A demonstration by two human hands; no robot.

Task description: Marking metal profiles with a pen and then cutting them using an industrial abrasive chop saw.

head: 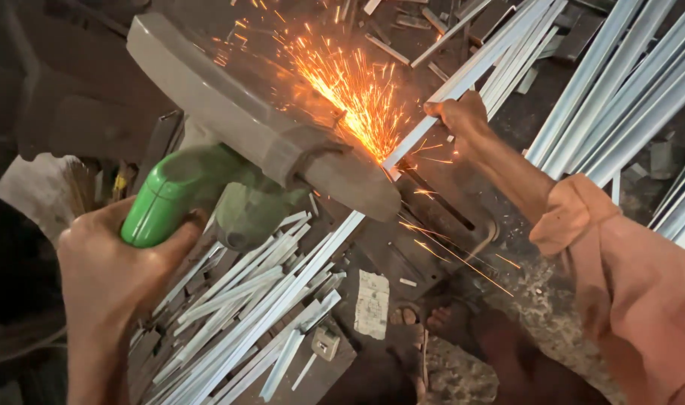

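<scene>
My left hand grips the green handle of a chop saw, whose grey blade guard is tilted down across the middle. Orange sparks fly up where the blade meets a long pale metal bar. Just right of the cut, my right hand, its arm in an orange sleeve, holds that bar against the saw's dark base. The blade itself is hidden under the guard.
A heap of short cut metal strips lies below the saw at lower left. Several long pale bars lean at upper right. Feet in sandals show near the bottom middle, beside a white scrap.
</scene>
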